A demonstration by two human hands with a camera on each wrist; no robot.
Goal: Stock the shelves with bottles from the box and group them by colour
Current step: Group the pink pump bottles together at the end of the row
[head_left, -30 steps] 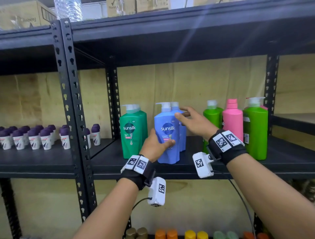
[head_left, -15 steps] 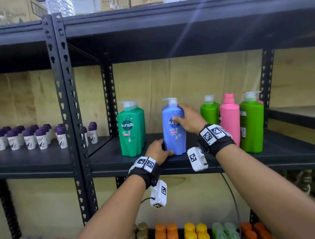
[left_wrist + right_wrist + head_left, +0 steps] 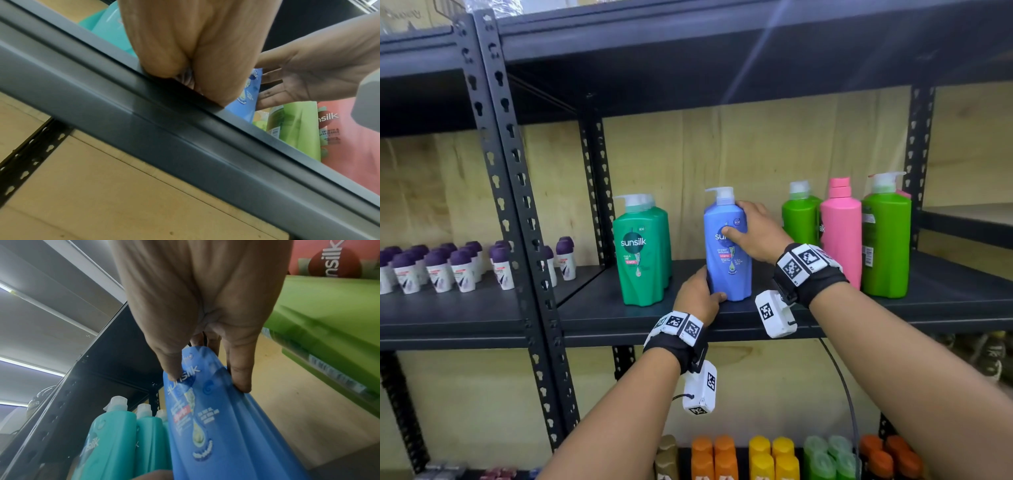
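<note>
- The blue bottle (image 3: pixel 727 250) is standing upright on the dark shelf (image 3: pixel 962 301), in the gap between the teal-green bottles (image 3: pixel 642 253) at its 9 o'clock and the lime-green bottle (image 3: pixel 799 219) at its 3 o'clock, touching neither.
- The right hand (image 3: pixel 756 233) is gripping the bottle's upper body, thumb curling over the front label while the fingers are wrapping the far side, as the right wrist view confirms.
- The left hand (image 3: pixel 697 298) is cupping the bottle's lower left corner at 7 o'clock, fingers curling against its base and steadying it on the shelf.
- Judging by its size, the bottle is probably weighing a fair amount if full; its stiff, glossy plastic is likely feeling slippery, so holding the broad body with a second hand low down is looking safer than lifting by the white pump (image 3: pixel 720 195), which could be twisting or snapping.
- Behind the front blue bottle, whether another blue one is standing there is impossible to tell.
- The pink bottle (image 3: pixel 840 226) is sitting between two lime-green ones, so the colour grouping is looking unfinished.
- The box is lying out of view, and the left wrist view is mostly showing the shelf's edge with the hand's fingers hidden.
- The small purple-capped bottles (image 3: pixel 448 263) at 9 o'clock are too small to read.
</note>
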